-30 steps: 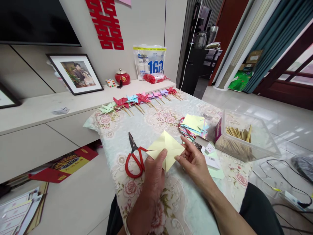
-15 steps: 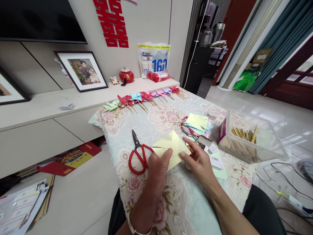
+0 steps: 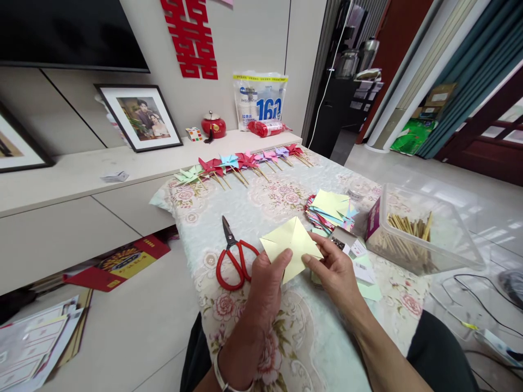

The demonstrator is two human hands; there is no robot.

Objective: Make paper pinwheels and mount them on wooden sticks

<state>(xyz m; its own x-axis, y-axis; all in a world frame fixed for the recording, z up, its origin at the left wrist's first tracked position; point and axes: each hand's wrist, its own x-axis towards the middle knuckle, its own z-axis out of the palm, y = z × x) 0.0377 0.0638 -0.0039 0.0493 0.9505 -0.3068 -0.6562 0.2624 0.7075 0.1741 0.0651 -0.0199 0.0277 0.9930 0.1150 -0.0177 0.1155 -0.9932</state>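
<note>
A square of pale yellow paper (image 3: 292,239) with slits running in from its corners is held above the table. My left hand (image 3: 267,277) grips its near left part, thumb on top. On the right side my right hand (image 3: 333,269) pinches the paper between thumb and fingers; the fingers underneath are partly hidden. Red-handled scissors (image 3: 232,256) lie just left of my left hand, blades pointing away. Beyond my right hand sit a pile of coloured paper pieces (image 3: 330,209) and a small open box (image 3: 355,253) with dark little bits inside.
Several paper pinwheels on sticks (image 3: 245,162) lie along the table's far edge. A clear plastic bin (image 3: 445,247) of wooden sticks stands at the right. Behind the flowered tablecloth (image 3: 281,190), a low cabinet (image 3: 134,169) carries a framed photo (image 3: 139,117) and a red pot (image 3: 214,126).
The yellow paper has turned slightly in my hands, and its left corner sits a little higher. My right fingers have shifted closer in behind its right edge. The camera view has moved slightly.
</note>
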